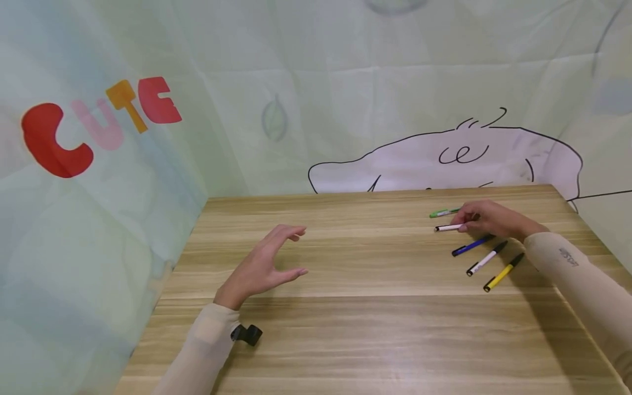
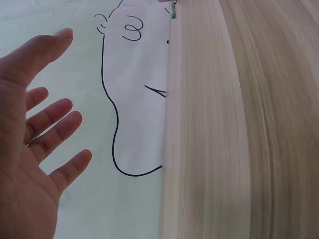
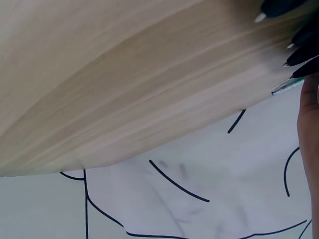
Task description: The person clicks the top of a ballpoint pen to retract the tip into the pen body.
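Note:
In the head view my right hand (image 1: 484,216) pinches a white pen (image 1: 446,227) with a dark end between thumb and fingers, over the far right of the table. Just behind it lies a green pen (image 1: 441,212), partly covered by the hand. Nearer to me a blue pen (image 1: 470,246), a white pen with a black grip (image 1: 486,259) and a yellow pen (image 1: 503,272) lie slanted in a row. My left hand (image 1: 261,269) hovers over the left of the table, thumb and fingers spread apart, holding nothing.
The wooden table (image 1: 345,329) meets a printed cloth backdrop (image 1: 296,71) at its far edge. Another cloth side with coloured letters (image 1: 59,142) hangs along the left. A small black clip (image 1: 249,334) sits at my left wrist.

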Tool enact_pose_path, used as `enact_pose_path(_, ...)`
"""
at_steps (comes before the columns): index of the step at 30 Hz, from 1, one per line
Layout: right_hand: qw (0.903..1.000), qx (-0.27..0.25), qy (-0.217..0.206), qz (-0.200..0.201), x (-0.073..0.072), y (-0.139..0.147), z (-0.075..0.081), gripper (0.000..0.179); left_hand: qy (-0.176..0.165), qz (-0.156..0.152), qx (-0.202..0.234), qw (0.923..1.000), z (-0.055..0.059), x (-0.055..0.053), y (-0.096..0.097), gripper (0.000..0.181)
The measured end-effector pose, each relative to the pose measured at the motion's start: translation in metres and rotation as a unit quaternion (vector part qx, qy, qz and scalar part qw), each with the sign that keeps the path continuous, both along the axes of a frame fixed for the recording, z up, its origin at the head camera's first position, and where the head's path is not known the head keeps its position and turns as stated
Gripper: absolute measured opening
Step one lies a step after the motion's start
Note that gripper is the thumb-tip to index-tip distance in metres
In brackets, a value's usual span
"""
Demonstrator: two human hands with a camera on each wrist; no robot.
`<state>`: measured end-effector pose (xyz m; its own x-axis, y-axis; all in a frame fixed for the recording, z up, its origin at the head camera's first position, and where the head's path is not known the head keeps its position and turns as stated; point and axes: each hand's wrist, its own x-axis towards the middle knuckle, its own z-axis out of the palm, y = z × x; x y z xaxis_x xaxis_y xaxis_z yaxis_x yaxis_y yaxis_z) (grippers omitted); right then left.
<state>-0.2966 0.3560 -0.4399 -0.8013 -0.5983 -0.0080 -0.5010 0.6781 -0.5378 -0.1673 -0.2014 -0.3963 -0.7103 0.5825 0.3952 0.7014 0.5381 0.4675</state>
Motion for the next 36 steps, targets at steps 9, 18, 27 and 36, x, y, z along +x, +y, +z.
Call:
enact_pose_path(9, 0.9993, 0.003, 0.037, 0.002, 0.014, -0.014, 0.014, 0.017, 0.007, -0.012, 0.011, 0.9998, 0.002, -0.006, 0.011, 0.081)
enact_pose_path(18, 0.9922, -0.103, 0.009, -0.07, 0.042, -0.04, 0.036, 0.019, 0.041, -0.034, 0.03, 0.9981, 0.006, -0.015, 0.024, 0.081)
enact_pose_path(27, 0.9664, -0.231, -0.057, -0.098, 0.07, -0.075, 0.05, 0.022, 0.054, -0.044, 0.043, 0.9966, 0.012, -0.024, 0.046, 0.079)
enact_pose_path(36, 0.9392, -0.304, -0.117, -0.109, 0.091, -0.111, 0.065, 0.028, 0.069, -0.064, 0.072, 0.993, 0.026, -0.035, 0.071, 0.078)
